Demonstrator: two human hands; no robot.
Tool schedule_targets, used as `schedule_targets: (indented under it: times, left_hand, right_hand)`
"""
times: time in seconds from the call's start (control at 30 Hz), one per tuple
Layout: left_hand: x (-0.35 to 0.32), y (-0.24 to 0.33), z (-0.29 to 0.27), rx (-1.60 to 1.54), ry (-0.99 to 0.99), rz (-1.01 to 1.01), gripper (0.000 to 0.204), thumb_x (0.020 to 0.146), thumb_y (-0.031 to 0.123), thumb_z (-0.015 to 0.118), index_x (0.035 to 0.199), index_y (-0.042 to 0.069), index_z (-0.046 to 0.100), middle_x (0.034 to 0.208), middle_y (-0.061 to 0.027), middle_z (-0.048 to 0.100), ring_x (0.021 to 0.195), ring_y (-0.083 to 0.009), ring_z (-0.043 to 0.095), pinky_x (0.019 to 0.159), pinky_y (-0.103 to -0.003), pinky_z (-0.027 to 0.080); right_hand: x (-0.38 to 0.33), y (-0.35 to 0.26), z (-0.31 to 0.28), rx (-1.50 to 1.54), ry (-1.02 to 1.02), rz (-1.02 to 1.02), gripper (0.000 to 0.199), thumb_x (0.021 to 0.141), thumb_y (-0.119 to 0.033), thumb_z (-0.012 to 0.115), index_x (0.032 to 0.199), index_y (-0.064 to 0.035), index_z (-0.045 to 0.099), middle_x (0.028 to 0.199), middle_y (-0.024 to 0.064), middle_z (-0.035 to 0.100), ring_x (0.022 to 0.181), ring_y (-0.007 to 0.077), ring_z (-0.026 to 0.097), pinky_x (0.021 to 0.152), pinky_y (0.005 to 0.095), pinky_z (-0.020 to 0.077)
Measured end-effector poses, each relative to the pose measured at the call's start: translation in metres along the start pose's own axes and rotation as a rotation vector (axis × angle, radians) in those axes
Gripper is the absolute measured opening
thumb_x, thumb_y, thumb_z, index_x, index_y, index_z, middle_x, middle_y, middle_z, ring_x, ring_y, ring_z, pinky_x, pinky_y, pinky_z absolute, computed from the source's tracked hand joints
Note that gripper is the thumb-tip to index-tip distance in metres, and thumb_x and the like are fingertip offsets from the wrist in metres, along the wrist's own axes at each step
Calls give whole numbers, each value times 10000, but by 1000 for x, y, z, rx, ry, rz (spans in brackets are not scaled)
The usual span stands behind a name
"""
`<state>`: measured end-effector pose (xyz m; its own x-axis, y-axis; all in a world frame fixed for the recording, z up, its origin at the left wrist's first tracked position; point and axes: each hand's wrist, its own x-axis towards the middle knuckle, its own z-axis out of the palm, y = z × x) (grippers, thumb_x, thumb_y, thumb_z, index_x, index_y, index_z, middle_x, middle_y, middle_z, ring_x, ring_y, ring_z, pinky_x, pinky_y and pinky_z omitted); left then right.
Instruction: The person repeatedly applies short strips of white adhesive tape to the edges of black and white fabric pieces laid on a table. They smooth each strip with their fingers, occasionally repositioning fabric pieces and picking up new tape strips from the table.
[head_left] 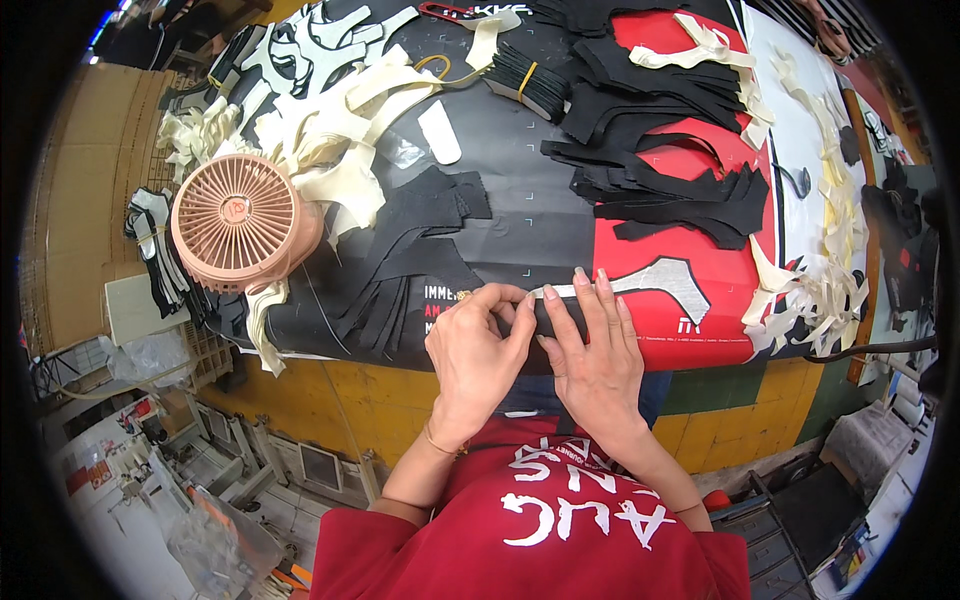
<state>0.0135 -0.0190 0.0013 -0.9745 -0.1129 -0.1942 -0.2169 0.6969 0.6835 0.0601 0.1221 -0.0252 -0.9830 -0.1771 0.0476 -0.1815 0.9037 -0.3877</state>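
A curved, light grey cut fabric piece (672, 284) with a flared right end lies on the black-and-red table cover near its front edge. My left hand (470, 345) is closed in a pinch at the narrow left end of this piece. Flat over the narrow part, my right hand (600, 365) rests with its fingers stretched out and slightly apart. What sits right between the left fingertips is mostly hidden. Left of my hands is a fanned stack of black fabric pieces (415, 235). More black fabric pieces (690, 195) are piled beyond my right hand.
A pink desk fan (235, 215) stands at the left, beside heaped cream fabric pieces (340, 110). A banded black bundle (530, 82) and a white flat piece (439, 132) lie farther back. Cream scraps (835, 220) line the right side. A cable (880, 349) leaves the right edge.
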Motion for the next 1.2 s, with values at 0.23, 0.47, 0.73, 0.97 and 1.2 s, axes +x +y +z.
schedule_targets:
  times: [0.23, 0.47, 0.73, 0.97, 1.2]
  left_hand:
    - [-1, 2, -2, 19, 2, -11, 127, 854, 185, 731, 849, 59, 742, 586, -19, 629, 463, -163, 570, 483, -320, 429]
    - [-2, 4, 2, 73, 15, -21, 140, 805, 191, 741, 748, 80, 677, 569, -14, 578, 499, -214, 576, 491, -363, 421]
    - [-3, 3, 3, 108, 34, 24, 164, 794, 200, 751, 732, 86, 650, 572, -22, 555, 514, -221, 575, 499, -374, 423]
    - [-12, -15, 5, -38, 188, 150, 125, 804, 61, 714, 925, 81, 688, 750, -59, 572, 599, -245, 582, 562, -386, 455]
    - [-30, -52, 24, 276, 365, 589, 364, 720, 14, 666, 1055, 128, 751, 852, -66, 558, 773, -252, 567, 712, -384, 440]
  right_hand:
    - [1, -3, -2, 3, -34, 24, 530, 913, -287, 679, 1421, -203, 550, 1497, 140, 456, 1428, 344, 399, 1140, 471, 352]
    - [1, -5, -3, 22, -41, 33, 519, 921, -268, 666, 1422, -217, 545, 1494, 149, 455, 1435, 354, 384, 1137, 491, 350]
    - [2, -6, -3, 30, -37, 28, 537, 917, -242, 661, 1438, -259, 531, 1493, 160, 450, 1434, 373, 378, 1135, 512, 345]
    - [2, -8, -4, -63, -62, 12, 480, 940, -242, 639, 1411, -297, 568, 1476, 183, 448, 1435, 392, 360, 1134, 580, 303]
    - [-3, -8, 1, -54, -25, -19, 573, 888, -140, 585, 1438, -290, 528, 1504, 203, 401, 1431, 437, 339, 1105, 651, 306]
